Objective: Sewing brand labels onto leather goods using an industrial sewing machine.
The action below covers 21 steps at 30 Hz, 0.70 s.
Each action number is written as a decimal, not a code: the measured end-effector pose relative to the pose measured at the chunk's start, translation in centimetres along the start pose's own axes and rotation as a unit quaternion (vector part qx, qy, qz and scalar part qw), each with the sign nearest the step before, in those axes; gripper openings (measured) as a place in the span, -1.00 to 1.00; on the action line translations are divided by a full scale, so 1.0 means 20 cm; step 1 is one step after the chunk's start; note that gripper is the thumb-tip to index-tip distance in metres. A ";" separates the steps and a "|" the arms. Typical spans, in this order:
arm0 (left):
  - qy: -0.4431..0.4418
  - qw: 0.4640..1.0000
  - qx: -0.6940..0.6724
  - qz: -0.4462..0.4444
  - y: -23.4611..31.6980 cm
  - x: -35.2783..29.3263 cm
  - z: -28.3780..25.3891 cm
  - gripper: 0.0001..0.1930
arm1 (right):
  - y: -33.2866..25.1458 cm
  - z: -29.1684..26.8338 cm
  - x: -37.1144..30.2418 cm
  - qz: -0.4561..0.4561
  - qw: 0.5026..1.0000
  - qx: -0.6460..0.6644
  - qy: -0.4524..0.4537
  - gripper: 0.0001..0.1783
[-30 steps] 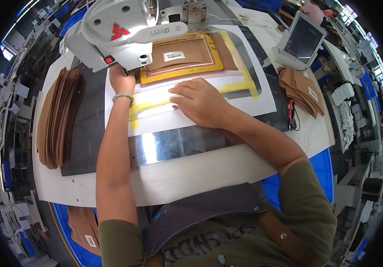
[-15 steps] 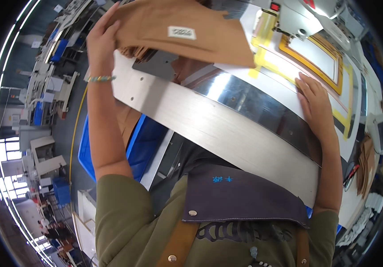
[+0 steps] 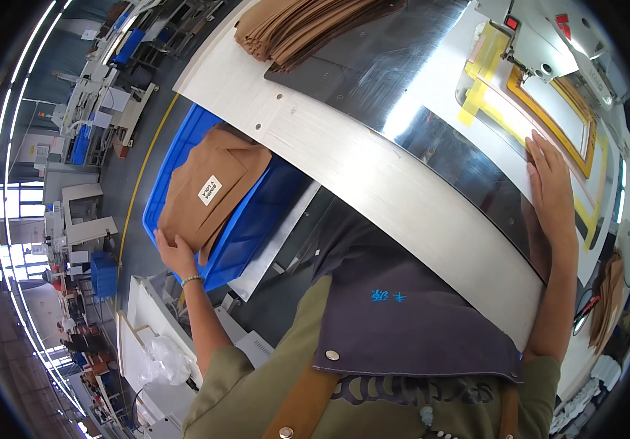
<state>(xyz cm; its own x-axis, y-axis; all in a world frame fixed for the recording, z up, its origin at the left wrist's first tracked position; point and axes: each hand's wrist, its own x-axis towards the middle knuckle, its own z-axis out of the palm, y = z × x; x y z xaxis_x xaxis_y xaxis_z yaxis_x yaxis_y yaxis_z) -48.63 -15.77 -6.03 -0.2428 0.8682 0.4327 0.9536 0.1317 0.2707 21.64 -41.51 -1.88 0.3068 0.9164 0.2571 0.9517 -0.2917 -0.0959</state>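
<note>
A brown cut fabric piece [image 3: 183, 183] with a small white label lies over the blue bin [image 3: 152, 201] to my left, on top of other brown pieces. My left hand [image 3: 176, 257] grips its near corner, thumb on the upper face; the other fingers are partly hidden. Over at the right, my right hand [image 3: 549, 175] rests with outstretched fingers on the white sewing template [image 3: 501, 139], which has yellow tape along its edges. Beyond those fingertips is a yellow-orange frame [image 3: 585, 150] on the template.
A stack of brown fabric pieces [image 3: 307, 29] sits on the dark metal plate at the far edge. The sewing machine head [image 3: 541, 55] overhangs the template. A silver table edge [image 3: 359, 175] runs before me. Red-handled snips [image 3: 585, 307] lie at the right.
My left hand has carried the labelled brown piece from above the table down and left to the blue bin. The stack is now uncovered. My right hand stays on the template.
</note>
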 end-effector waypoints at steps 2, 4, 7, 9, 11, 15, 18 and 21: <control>0.127 0.989 0.050 0.053 0.01 -0.03 0.03 -0.42 | 0.00 0.00 0.00 0.004 1.000 0.004 -0.003 -0.52; 0.152 0.980 0.056 0.117 0.12 -0.03 0.06 -0.37 | 0.00 0.00 -0.01 -0.001 1.000 -0.005 -0.003 -0.52; 0.039 0.957 0.007 0.287 0.39 0.02 0.14 -0.32 | 0.00 0.00 -0.01 -0.007 1.000 -0.014 0.000 -0.52; -0.019 0.946 0.028 0.322 0.56 -0.01 0.23 -0.30 | 0.00 0.00 0.00 -0.009 1.000 -0.013 0.002 -0.52; -0.051 0.942 0.056 0.328 0.66 0.00 0.29 -0.27 | 0.00 0.00 0.00 -0.010 1.000 -0.006 0.000 -0.52; -0.051 0.961 0.101 0.254 0.66 0.01 0.36 -0.23 | -0.02 -0.03 0.01 -0.020 1.000 0.012 0.003 -0.53; -0.043 0.971 0.099 0.213 0.60 0.02 0.35 -0.23 | -0.04 -0.04 0.02 -0.031 0.999 0.029 0.016 -0.54; -0.033 0.943 0.159 0.290 0.64 0.06 0.24 -0.29 | -0.04 -0.03 0.04 -0.030 0.999 0.035 0.022 -0.54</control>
<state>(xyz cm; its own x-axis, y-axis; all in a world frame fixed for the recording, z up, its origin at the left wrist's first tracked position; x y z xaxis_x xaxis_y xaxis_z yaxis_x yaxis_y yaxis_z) -35.91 -10.81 -6.17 0.3378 0.8647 0.3717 0.9304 -0.2471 -0.2706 21.06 -40.72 -1.00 0.2508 0.9182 0.3068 0.9657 -0.2152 -0.1451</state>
